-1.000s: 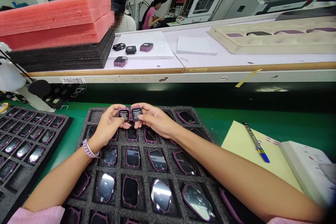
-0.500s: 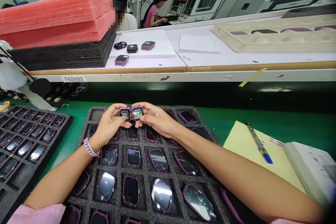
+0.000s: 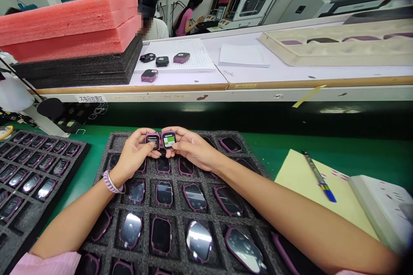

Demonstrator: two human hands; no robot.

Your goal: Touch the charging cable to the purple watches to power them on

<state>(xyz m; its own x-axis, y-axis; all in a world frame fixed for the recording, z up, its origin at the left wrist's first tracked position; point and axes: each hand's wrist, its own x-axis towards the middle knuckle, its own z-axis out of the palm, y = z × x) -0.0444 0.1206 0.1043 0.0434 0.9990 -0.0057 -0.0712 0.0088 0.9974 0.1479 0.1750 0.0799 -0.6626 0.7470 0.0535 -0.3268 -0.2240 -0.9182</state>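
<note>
Side by side above the far rows of a dark foam tray (image 3: pixel 146 208), two purple smartwatch bodies without straps are held face up. My left hand (image 3: pixel 137 152) is closed on the left watch (image 3: pixel 152 141), whose dark screen carries lines of white text. On the right watch (image 3: pixel 169 140) a green and white pattern lights the screen, and my right hand (image 3: pixel 192 148) grips it by its edges with the thumb at the lower part. Several more purple watches, such as one dark-screened watch (image 3: pixel 161 235), lie in the tray's pockets beneath my hands and forearms.
Another foam tray (image 3: pixel 71 176) of watches lies left. Pink foam blocks (image 3: pixel 80 21), several loose watches on paper (image 3: pixel 196 53) and a beige tray (image 3: pixel 290 58) occupy the shelf. A pen (image 3: pixel 319 176), yellow paper (image 3: pixel 290 172) and power strip (image 3: pixel 380 202) are right. Two people sit beyond.
The right watch's screen now shows brighter green and white blocks. Both hands stay almost where they were, still gripping the watches. A person in the background has shifted posture.
</note>
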